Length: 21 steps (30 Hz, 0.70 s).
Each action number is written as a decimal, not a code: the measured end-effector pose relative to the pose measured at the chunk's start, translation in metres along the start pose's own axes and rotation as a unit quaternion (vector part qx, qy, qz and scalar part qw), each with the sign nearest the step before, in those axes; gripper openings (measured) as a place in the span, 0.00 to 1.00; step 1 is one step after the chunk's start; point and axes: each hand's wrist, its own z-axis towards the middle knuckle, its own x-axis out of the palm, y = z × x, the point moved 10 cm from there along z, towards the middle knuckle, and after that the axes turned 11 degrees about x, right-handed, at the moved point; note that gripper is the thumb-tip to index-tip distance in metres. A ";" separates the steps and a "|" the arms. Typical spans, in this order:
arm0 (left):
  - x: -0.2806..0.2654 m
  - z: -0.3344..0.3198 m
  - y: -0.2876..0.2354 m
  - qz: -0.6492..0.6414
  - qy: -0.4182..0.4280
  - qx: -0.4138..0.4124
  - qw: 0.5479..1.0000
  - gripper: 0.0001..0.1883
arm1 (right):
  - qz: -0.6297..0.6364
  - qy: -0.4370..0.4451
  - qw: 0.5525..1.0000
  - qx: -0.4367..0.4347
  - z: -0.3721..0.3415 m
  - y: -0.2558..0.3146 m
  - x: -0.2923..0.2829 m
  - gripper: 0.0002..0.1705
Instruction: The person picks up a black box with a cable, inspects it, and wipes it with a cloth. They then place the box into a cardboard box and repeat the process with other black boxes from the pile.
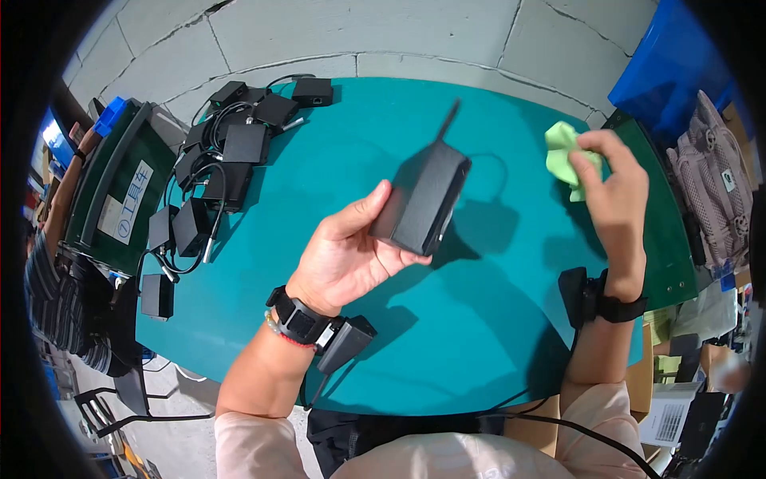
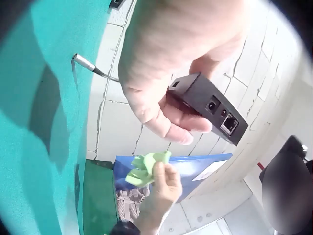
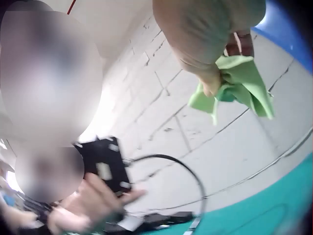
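Note:
My left hand [image 1: 339, 255] grips a black electronic box [image 1: 423, 195] above the table, thumb on one side and fingers beneath. In the left wrist view the end of the box [image 2: 212, 107] shows a network port [image 2: 229, 124] and a round power socket [image 2: 212, 105]. A black cable leaves its far end, and a metal-tipped plug [image 2: 84, 62] shows in the left wrist view. Off to the right, my right hand [image 1: 618, 191] pinches a crumpled light green cloth [image 1: 562, 156] between thumb and fingers, apart from the box.
Several similar black boxes [image 1: 246, 144] with tangled cables lie at the left of the green table [image 1: 495, 319]. Beyond them stands a dark green cart [image 1: 112, 199]. A brick wall [image 1: 415, 36] rises behind the table, with a blue bin [image 1: 670, 60] at the back right. Another person is at far left.

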 end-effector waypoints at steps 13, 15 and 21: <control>0.007 -0.009 0.020 -0.115 0.164 -0.093 0.975 0.23 | 0.344 0.379 0.837 0.194 -0.035 -0.024 0.140 0.15; 0.003 -0.004 0.013 -0.106 0.144 -0.066 0.982 0.23 | 0.397 0.400 0.795 0.225 -0.037 -0.021 0.134 0.14; -0.012 0.006 0.008 -0.137 0.080 -0.039 0.987 0.21 | 0.706 0.388 0.458 0.375 -0.042 -0.013 0.131 0.15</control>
